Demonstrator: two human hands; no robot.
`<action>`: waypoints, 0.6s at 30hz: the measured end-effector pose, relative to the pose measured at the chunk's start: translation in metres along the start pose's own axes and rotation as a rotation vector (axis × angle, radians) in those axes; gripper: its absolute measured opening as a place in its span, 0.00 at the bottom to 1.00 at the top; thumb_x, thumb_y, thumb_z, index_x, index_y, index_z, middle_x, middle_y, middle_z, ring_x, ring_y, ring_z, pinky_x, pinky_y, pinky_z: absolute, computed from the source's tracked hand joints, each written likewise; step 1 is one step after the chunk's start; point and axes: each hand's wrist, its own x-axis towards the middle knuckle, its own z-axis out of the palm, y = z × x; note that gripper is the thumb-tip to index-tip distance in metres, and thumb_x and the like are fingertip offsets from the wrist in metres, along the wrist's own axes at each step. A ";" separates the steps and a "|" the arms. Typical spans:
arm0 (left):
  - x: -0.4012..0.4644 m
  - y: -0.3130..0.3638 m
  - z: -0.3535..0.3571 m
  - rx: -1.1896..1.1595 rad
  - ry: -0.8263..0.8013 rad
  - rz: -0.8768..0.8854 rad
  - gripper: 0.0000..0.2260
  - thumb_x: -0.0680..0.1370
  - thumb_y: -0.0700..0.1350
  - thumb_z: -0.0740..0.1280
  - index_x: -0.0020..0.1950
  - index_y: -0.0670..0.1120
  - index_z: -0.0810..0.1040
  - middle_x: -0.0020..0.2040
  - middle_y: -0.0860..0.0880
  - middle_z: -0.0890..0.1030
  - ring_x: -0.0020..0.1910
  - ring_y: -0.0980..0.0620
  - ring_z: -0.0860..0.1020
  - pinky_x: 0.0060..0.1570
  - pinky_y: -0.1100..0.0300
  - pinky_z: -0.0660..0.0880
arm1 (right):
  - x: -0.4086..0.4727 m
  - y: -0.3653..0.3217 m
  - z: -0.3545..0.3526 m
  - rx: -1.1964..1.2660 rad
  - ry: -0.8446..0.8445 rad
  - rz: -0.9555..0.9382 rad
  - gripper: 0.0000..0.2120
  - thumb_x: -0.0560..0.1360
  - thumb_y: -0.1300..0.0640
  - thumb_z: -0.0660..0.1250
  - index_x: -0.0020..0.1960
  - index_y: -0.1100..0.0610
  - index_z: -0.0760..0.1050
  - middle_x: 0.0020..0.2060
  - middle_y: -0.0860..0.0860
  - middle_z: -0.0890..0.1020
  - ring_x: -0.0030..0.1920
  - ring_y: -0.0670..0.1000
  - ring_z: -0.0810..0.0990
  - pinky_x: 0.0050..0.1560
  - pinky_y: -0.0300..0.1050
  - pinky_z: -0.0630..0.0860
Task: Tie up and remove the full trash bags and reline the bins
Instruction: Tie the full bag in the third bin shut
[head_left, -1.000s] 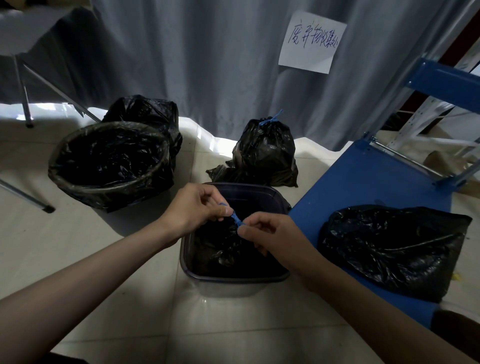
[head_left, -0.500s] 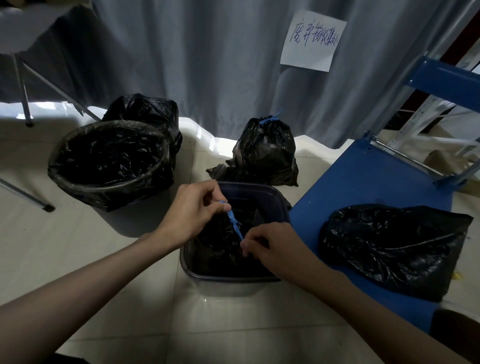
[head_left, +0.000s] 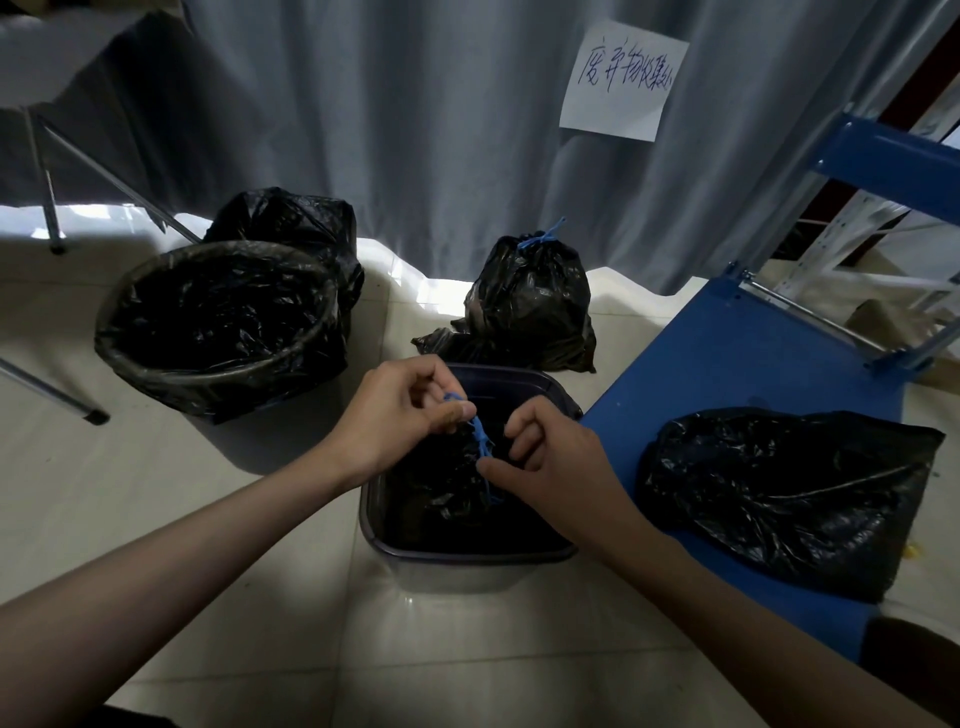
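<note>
A dark square bin (head_left: 467, 558) stands on the floor in front of me with a black trash bag (head_left: 441, 493) inside. A blue drawstring (head_left: 480, 434) rises from the bag's gathered top. My left hand (head_left: 400, 415) pinches the string's upper end above the bin. My right hand (head_left: 550, 460) pinches the string lower down, close to the bag's neck. A round bin (head_left: 208, 376) lined with a black bag stands at the left. A tied black bag (head_left: 530, 306) with a blue tie sits behind the square bin.
Another full black bag (head_left: 291, 218) sits behind the round bin. A flat black bag (head_left: 779, 493) lies on a blue shelf board (head_left: 727, 374) to the right. A grey curtain (head_left: 415, 114) with a paper note (head_left: 623, 78) hangs behind. Metal table legs (head_left: 47, 192) stand at the far left.
My right hand dropped along the blue string toward the bag's neck and then came up slightly. My left hand keeps the string's upper end raised, and the string is drawn out longer.
</note>
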 end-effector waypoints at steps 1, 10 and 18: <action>0.000 0.002 0.001 -0.009 0.000 0.002 0.07 0.72 0.42 0.76 0.40 0.44 0.80 0.34 0.44 0.81 0.33 0.53 0.79 0.37 0.62 0.75 | 0.001 0.000 0.001 0.011 -0.007 -0.005 0.17 0.68 0.51 0.79 0.45 0.48 0.70 0.33 0.47 0.79 0.33 0.44 0.77 0.35 0.35 0.73; -0.001 0.006 -0.003 -0.048 -0.095 -0.007 0.08 0.70 0.36 0.76 0.39 0.37 0.78 0.35 0.48 0.84 0.33 0.53 0.80 0.38 0.59 0.75 | 0.017 -0.007 -0.005 0.371 -0.103 0.199 0.15 0.80 0.65 0.60 0.61 0.53 0.79 0.37 0.53 0.83 0.34 0.49 0.81 0.33 0.40 0.78; -0.004 0.003 -0.007 -0.038 -0.155 0.030 0.09 0.70 0.34 0.76 0.37 0.38 0.75 0.44 0.46 0.86 0.41 0.47 0.84 0.44 0.55 0.80 | 0.024 -0.003 -0.009 0.379 -0.262 0.146 0.09 0.79 0.63 0.65 0.55 0.56 0.82 0.41 0.57 0.82 0.38 0.47 0.79 0.39 0.40 0.78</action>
